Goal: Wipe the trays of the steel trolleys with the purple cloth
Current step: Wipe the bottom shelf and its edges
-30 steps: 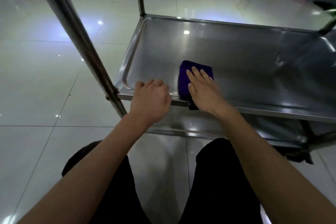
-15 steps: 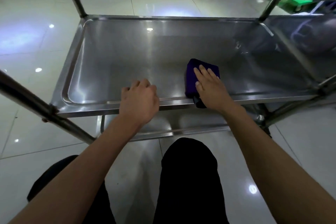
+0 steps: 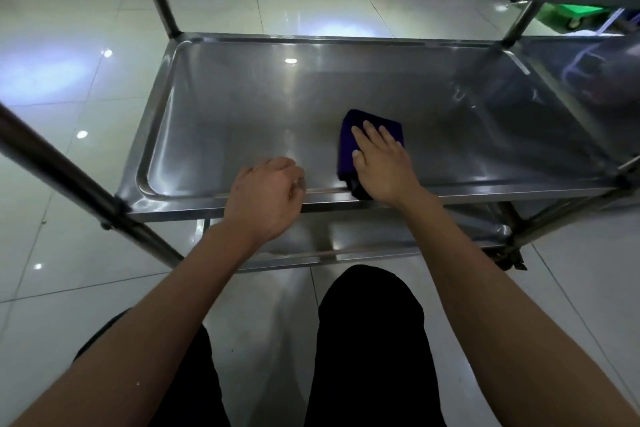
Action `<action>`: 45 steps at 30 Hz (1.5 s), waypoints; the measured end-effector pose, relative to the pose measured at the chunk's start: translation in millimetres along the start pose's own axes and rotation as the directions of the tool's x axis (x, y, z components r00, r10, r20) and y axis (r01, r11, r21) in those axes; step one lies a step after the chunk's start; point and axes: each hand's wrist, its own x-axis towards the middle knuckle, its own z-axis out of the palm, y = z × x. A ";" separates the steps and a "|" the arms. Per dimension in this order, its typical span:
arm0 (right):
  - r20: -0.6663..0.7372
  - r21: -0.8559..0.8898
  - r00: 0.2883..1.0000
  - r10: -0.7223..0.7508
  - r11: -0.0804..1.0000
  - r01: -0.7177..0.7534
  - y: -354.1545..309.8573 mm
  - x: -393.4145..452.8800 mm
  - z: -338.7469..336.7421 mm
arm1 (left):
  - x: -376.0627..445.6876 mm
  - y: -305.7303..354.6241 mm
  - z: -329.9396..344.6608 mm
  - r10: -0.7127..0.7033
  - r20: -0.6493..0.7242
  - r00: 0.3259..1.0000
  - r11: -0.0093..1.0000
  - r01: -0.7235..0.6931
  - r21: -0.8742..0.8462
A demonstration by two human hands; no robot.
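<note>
My right hand (image 3: pixel 382 166) lies flat on the cloth (image 3: pixel 349 139), fingers straight, to push it hard on the tray (image 3: pixel 242 107) near the front edge. My left hand (image 3: pixel 266 196) curls over that edge so the trolley stays put.

Under your right hand (image 3: pixel 382 163) you have a deep purple cloth (image 3: pixel 349 142), plain, with no pattern. Your tray (image 3: pixel 242 121) is grey bare steel. Your trousers (image 3: pixel 374 350) are black, the floor tiles (image 3: pixel 69 28) glossy white, a green object (image 3: pixel 571 15) behind.
</note>
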 end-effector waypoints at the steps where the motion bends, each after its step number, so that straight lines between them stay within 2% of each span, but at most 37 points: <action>1: 0.002 0.005 1.000 -0.010 1.000 0.010 -8.1 4.1 2.6 | -2.5 -8.3 -5.6 -0.001 -0.011 1.000 1.000 0.001 -0.003; 5: 0.002 0.012 0.999 -0.047 0.999 0.047 -48.3 19.3 18.0 | -16.1 -48.9 -31.7 -0.135 -0.074 0.988 0.983 0.143 0.114; 11: 0.048 0.011 0.979 -0.197 0.980 0.197 -132.4 51.8 42.3 | -40.8 -85.6 -50.4 -0.360 -0.039 0.932 0.910 0.360 0.206; 17: 0.126 0.026 0.944 -0.306 0.952 0.305 -200.0 86.4 59.8 | -57.8 -99.6 -46.6 -0.368 -0.134 0.920 0.905 0.387 0.174; 25: 0.196 0.110 0.875 -0.442 0.897 0.429 -260.9 105.3 67.1 | -66.4 -106.0 -39.4 -0.346 -0.165 0.924 0.915 0.371 0.158; 30: 0.149 0.127 0.891 -0.430 0.901 0.414 -244.8 100.2 69.1 | -65.9 -102.2 -40.5 -0.333 -0.168 0.928 0.919 0.359 0.164; 34: 0.095 0.100 0.933 -0.347 0.936 0.338 -204.0 100.8 61.0 | -49.0 -90.7 -43.8 -0.328 -0.130 0.936 0.910 0.350 0.223; 45: 0.020 0.109 1.000 -0.021 0.994 0.018 -3.8 79.3 -1.4 | 52.0 18.1 -3.5 -0.079 0.054 0.995 0.991 0.073 0.109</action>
